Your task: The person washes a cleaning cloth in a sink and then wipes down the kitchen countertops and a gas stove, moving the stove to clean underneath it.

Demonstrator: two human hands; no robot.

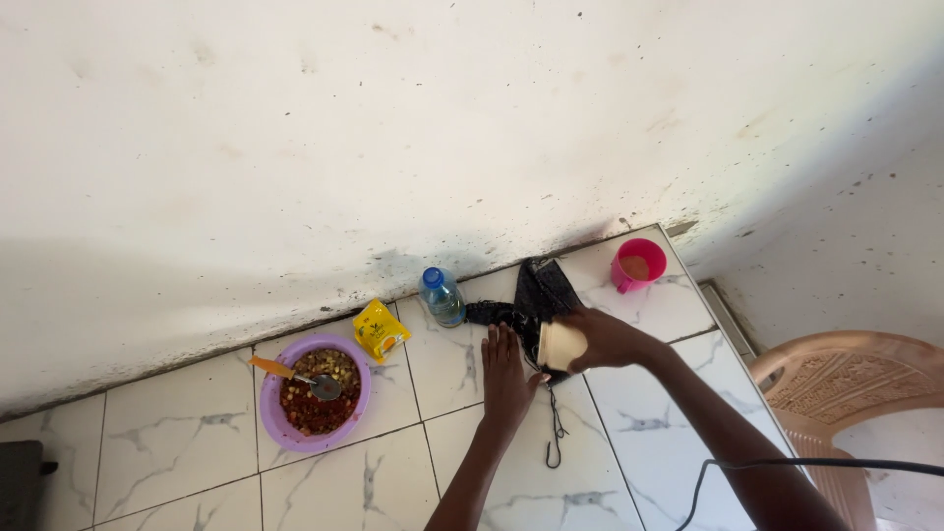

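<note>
black bag [544,295]: partly hidden by hands | dark object [22,482]: cut off left

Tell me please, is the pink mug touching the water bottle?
Apart. The head view shows the pink mug and water bottle separated by bare tile and a black bag.

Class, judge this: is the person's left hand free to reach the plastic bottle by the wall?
Probably yes: the left hand lies flat on the tiles, holding nothing, and bare tile separates it from the bottle.

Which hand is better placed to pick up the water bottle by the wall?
Left, probably. The left hand lies free, flat on the black bag, nearer the water bottle; the right hand already holds a cream cup.
</note>
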